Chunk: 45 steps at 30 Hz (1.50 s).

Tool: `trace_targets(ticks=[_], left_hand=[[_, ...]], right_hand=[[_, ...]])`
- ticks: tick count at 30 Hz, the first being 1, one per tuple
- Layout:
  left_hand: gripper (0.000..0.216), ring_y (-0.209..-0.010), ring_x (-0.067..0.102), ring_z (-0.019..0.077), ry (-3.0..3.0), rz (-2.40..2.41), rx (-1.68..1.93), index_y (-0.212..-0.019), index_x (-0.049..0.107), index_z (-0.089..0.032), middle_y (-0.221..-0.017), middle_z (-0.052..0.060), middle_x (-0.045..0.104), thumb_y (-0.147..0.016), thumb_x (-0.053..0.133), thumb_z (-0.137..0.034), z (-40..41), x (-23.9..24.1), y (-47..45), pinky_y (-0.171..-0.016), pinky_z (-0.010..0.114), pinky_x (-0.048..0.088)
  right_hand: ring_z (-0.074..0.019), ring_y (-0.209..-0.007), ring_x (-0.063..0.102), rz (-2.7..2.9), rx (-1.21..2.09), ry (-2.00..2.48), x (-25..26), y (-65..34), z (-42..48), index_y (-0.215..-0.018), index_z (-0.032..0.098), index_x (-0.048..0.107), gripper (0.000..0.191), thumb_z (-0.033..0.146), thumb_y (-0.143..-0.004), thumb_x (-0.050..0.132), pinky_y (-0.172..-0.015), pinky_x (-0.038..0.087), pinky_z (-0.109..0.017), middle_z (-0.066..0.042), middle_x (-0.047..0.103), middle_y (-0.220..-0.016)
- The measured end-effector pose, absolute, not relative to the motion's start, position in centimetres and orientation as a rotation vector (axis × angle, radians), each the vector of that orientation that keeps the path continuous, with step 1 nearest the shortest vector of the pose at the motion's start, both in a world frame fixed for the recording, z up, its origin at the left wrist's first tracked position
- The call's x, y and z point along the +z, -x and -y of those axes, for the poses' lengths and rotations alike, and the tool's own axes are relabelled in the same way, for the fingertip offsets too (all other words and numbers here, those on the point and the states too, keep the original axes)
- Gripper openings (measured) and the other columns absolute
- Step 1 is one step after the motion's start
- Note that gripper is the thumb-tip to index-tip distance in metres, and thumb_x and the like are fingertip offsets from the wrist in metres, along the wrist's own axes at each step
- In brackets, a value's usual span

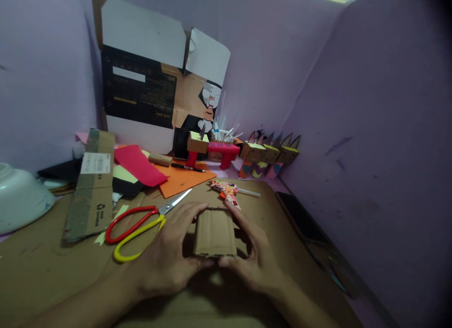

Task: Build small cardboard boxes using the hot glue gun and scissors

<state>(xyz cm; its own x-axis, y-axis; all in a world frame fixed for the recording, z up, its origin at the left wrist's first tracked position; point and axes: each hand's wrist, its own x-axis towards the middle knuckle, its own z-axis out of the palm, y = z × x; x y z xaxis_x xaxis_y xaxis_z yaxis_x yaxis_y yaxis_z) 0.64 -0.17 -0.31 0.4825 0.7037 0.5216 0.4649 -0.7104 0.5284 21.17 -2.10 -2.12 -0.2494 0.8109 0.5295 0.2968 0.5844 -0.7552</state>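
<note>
The left hand (167, 252) and right hand (259, 255) are curving inward, fingertips (203, 206) far and thumbs (228, 261) near, clamping the small cardboard box (214, 231) between them over the cardboard mat (293, 252), inside its right edge.

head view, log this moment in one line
left hand: holds cardboard piece | right hand: holds same piece | scissors: beside left hand | glue gun: beyond the piece

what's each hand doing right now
Left hand: holding the left side of the small cardboard box, fingers curved around it.
Right hand: holding the right side of the same box.
</note>
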Motion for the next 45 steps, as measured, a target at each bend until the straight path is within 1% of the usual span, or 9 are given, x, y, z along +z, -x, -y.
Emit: trace_targets(ticks=[4,9,14,21,24,27,31,36,45], left_hand=[[0.059,-0.108,0.058,0.0269,-2.337,-0.984,0.974,-0.121,0.046,-0.020,-0.119,0.010,0.060,-0.069,0.072,-0.029,-0.4,-0.5,-0.8,-0.091,0.040,0.050],[0.048,-0.122,0.048,0.0308,-2.399,-0.974,0.943,-0.116,0.053,-0.019,-0.133,0.016,0.048,-0.071,0.069,-0.021,0.0,-1.2,-0.6,-0.095,0.045,0.047],[0.023,-0.109,0.053,0.0229,-2.467,-0.738,1.086,-0.089,0.062,-0.020,-0.114,0.010,0.057,-0.076,0.053,-0.004,0.5,-0.9,-0.4,-0.088,0.035,0.048],[0.018,-0.099,0.056,0.0199,-2.423,-0.683,1.099,-0.082,0.063,-0.020,-0.102,0.007,0.061,-0.076,0.055,-0.004,0.1,-1.1,-0.5,-0.083,0.032,0.049],[0.015,-0.109,0.054,0.0234,-2.368,-0.756,1.091,-0.082,0.063,-0.020,-0.113,0.009,0.059,-0.075,0.058,-0.008,0.2,-1.3,-0.5,-0.089,0.038,0.047],[0.012,-0.127,0.042,0.0311,-2.239,-0.915,1.017,-0.081,0.060,-0.019,-0.133,0.014,0.048,-0.070,0.065,-0.015,0.1,-1.1,-0.6,-0.095,0.046,0.043],[0.013,-0.128,0.043,0.0309,-2.106,-0.943,0.867,-0.079,0.056,-0.019,-0.129,0.015,0.054,-0.070,0.066,-0.021,-0.2,-0.7,-0.8,-0.090,0.042,0.046],[0.016,-0.122,0.049,0.0302,-2.109,-0.962,0.895,-0.078,0.055,-0.020,-0.124,0.013,0.058,-0.067,0.066,-0.019,-0.3,-0.5,-1.0,-0.088,0.040,0.047],[0.014,-0.107,0.058,0.0265,-2.082,-0.925,0.896,-0.078,0.052,-0.019,-0.124,0.010,0.057,-0.070,0.062,-0.023,-0.2,-0.2,-0.8,-0.084,0.036,0.047]], right_hand=[[-0.0315,-0.124,0.045,1.894,0.442,0.934,-1.6,-21.1,2.2,-0.123,0.026,0.052,0.055,0.042,-0.074,0.071,-0.099,0.042,-0.047,-0.013,0.046,-0.134],[-0.0232,-0.090,0.058,2.042,0.317,0.921,-1.1,-21.0,2.7,-0.088,0.022,0.062,0.016,0.023,-0.075,0.070,-0.076,0.051,-0.037,-0.008,0.059,-0.096],[-0.0213,-0.087,0.058,1.995,0.277,0.854,-1.1,-20.8,2.8,-0.088,0.022,0.063,0.016,0.019,-0.075,0.071,-0.076,0.050,-0.036,-0.007,0.063,-0.090],[-0.0218,-0.087,0.060,1.960,0.267,0.847,-1.2,-20.8,3.0,-0.088,0.022,0.066,0.017,0.014,-0.073,0.071,-0.078,0.051,-0.039,-0.007,0.066,-0.088],[-0.0223,-0.088,0.061,1.920,0.311,0.880,-1.3,-20.6,3.2,-0.086,0.024,0.067,0.017,0.014,-0.072,0.072,-0.078,0.051,-0.039,-0.007,0.066,-0.088],[-0.0259,-0.102,0.059,1.841,0.434,1.013,-1.5,-20.5,3.3,-0.079,0.022,0.067,0.012,0.019,-0.070,0.074,-0.085,0.049,-0.042,-0.010,0.062,-0.106],[-0.0321,-0.124,0.047,1.644,0.761,1.157,-2.0,-20.4,2.7,-0.085,0.022,0.057,0.032,0.030,-0.063,0.079,-0.097,0.041,-0.048,-0.013,0.049,-0.132],[-0.0275,-0.102,0.063,1.579,1.009,1.087,-2.4,-20.4,2.2,-0.118,0.023,0.045,0.065,0.031,-0.063,0.078,-0.084,0.052,-0.042,-0.013,0.058,-0.120],[-0.0294,-0.108,0.061,1.623,0.932,1.071,-2.8,-20.6,2.7,-0.134,0.025,0.034,0.078,0.031,-0.069,0.076,-0.084,0.053,-0.044,-0.015,0.054,-0.126]])
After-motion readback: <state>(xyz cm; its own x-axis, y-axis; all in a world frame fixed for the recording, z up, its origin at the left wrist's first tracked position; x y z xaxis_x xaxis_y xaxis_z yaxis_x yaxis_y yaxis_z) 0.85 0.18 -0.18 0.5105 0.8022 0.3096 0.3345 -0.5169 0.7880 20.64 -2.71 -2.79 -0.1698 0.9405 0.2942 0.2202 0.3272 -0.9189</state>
